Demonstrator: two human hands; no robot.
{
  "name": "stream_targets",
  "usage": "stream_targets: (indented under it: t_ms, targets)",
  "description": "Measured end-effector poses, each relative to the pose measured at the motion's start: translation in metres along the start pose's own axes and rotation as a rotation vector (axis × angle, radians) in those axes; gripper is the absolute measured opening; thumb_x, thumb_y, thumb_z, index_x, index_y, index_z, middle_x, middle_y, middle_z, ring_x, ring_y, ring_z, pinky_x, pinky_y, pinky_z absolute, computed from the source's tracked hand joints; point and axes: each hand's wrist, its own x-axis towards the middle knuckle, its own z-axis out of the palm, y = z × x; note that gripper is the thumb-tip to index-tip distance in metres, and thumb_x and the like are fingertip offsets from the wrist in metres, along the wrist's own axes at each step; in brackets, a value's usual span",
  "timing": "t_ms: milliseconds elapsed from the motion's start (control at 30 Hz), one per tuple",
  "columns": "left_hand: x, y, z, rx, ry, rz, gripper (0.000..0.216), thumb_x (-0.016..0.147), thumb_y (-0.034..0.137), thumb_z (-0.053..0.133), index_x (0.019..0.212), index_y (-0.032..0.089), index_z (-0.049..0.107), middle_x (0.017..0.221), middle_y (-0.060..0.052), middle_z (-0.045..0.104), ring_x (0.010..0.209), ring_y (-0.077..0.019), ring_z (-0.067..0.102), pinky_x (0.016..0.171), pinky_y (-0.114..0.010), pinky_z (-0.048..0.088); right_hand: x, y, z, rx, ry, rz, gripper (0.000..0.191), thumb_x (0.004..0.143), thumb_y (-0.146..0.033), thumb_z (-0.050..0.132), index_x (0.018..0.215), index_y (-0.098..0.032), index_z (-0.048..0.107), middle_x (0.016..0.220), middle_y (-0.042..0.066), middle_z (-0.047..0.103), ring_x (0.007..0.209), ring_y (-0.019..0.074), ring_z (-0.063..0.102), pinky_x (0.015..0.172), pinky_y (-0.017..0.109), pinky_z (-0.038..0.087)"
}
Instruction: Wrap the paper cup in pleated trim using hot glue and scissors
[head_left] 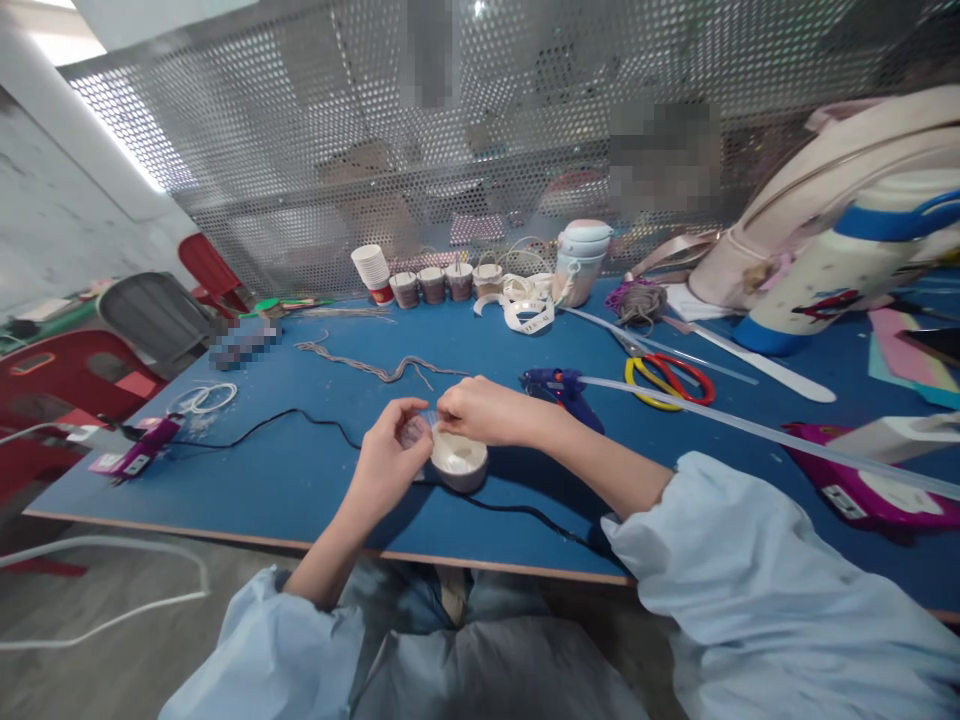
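Observation:
My left hand [394, 452] curls its thumb and fingers around a clear, bluish striped piece [429, 418], whose kind I cannot make out. My right hand [480, 412] meets it from the other side with its fingers pinched together; what lies in the pinch is hidden. Just below both hands stands a small round cup-like thing [461, 465], pale and shiny on top with a greyish side, partly covered by the fingers. A blue glue gun [562, 388] with a long clear glue stick lies right of my right hand. A black cable [510, 508] runs along the table beneath my forearms.
Several filled paper cups [433, 285], a cup stack [370, 272] and a tumbler [581, 262] line the mesh partition. To the right are scissors [667, 382], a bottle [832, 270] and a magenta power strip [862, 490]. Another power strip [139, 450] and grey yarn [375, 367] lie left.

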Motion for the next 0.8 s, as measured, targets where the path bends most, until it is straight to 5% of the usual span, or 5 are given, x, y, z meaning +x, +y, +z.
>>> stream_targets:
  t_ms: [500,800]
  targets:
    - [-0.001,0.003,0.001,0.001,0.001,-0.014,0.029,0.074,0.018,0.058,0.103,0.018,0.057,0.078,0.001,0.059,0.07,-0.0118,0.056,0.066,-0.023,0.045,-0.005,0.012,-0.01,0.097,-0.077,-0.02,0.014,0.074,-0.025,0.065,0.083,-0.015,0.069,0.077,0.004,0.07,0.07,0.0153,0.059,0.056,0.023,0.031]
    - [-0.001,0.002,0.001,-0.034,-0.01,-0.024,0.029,0.075,0.018,0.058,0.104,0.018,0.055,0.078,0.002,0.057,0.068,-0.0114,0.053,0.065,-0.024,0.044,-0.006,0.008,-0.01,0.123,-0.02,-0.006,0.016,0.083,-0.019,0.054,0.083,-0.015,0.069,0.085,0.008,0.072,0.078,0.0174,0.062,0.062,0.024,0.034]
